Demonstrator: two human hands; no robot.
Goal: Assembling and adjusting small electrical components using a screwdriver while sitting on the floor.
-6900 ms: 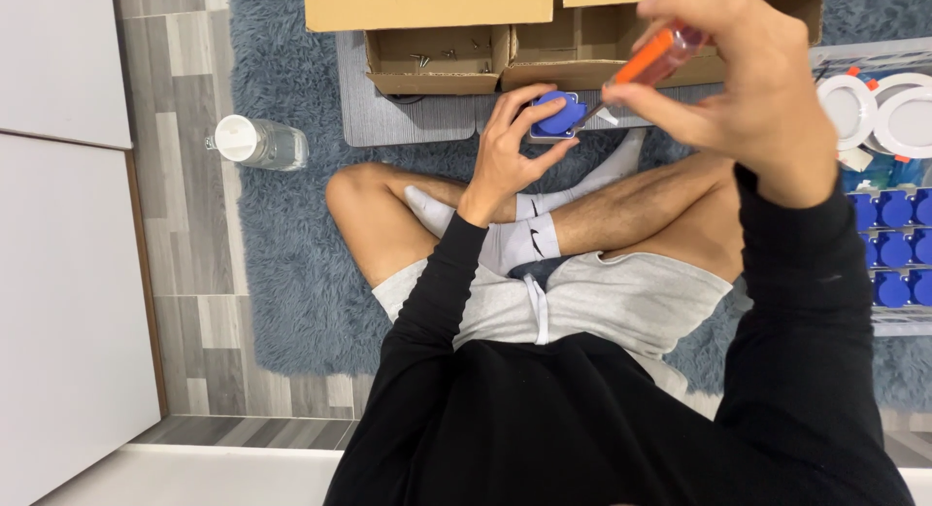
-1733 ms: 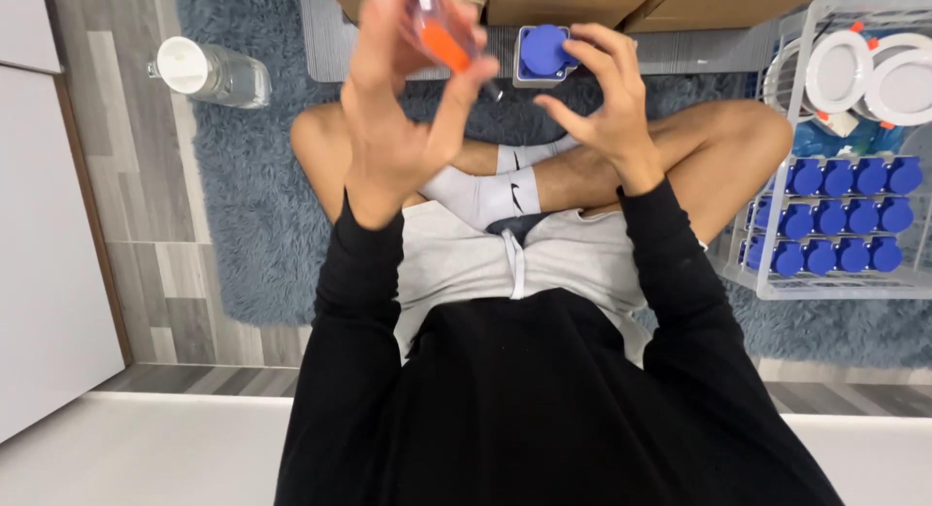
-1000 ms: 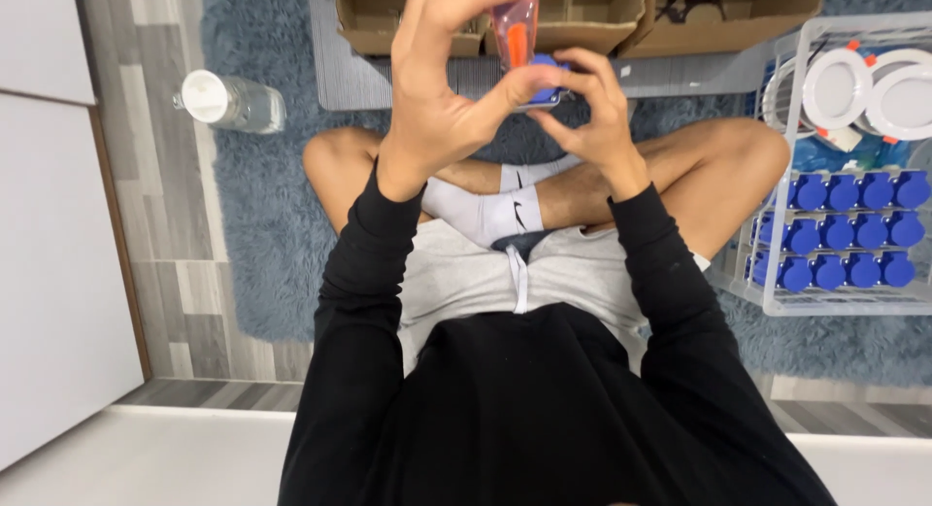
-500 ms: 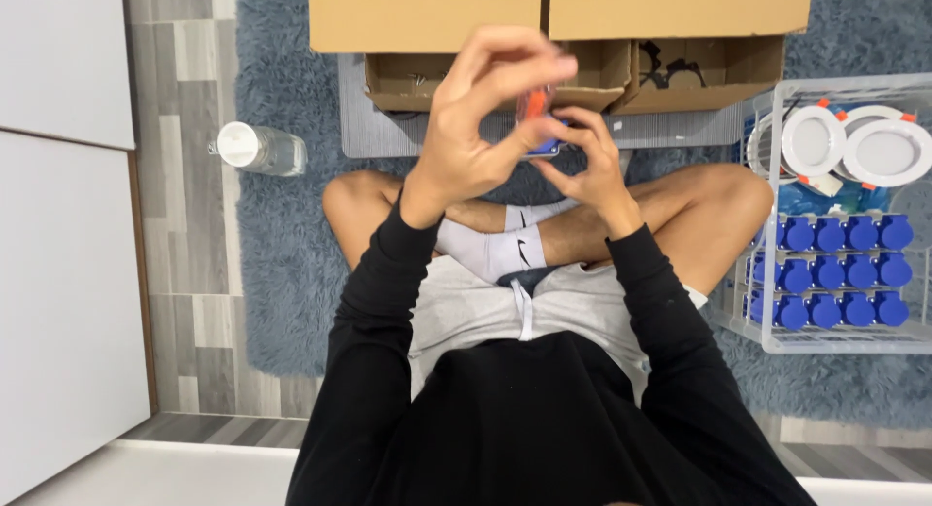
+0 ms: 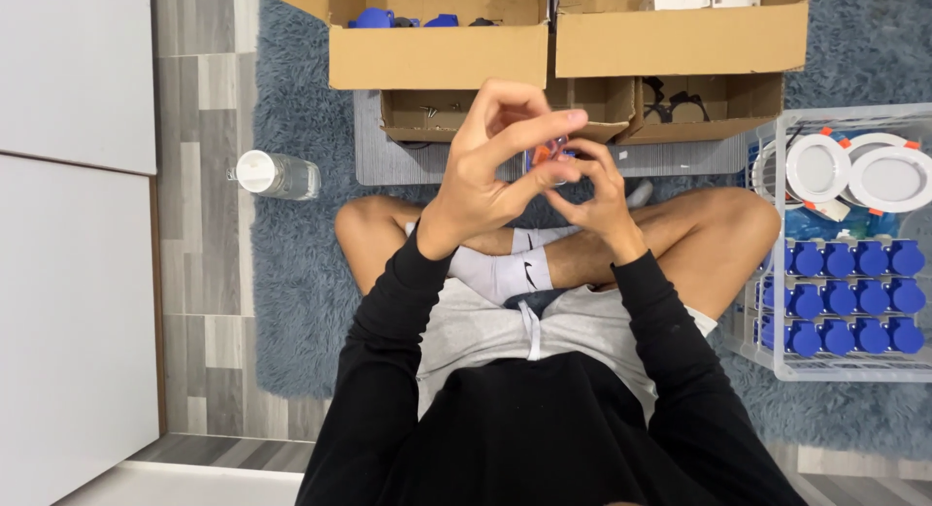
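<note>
head view: both hands raised together, fingers curled around orange tool

Small orange-and-blue part, mostly hidden behind fingers. Pinched between left hand and right hand, raised above crossed legs.

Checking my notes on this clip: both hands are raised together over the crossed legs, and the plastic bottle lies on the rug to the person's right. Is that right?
Not quite. In the head view the left hand and right hand do meet over the crossed legs, but the plastic bottle lies to the person's left, at the rug's edge.
</note>
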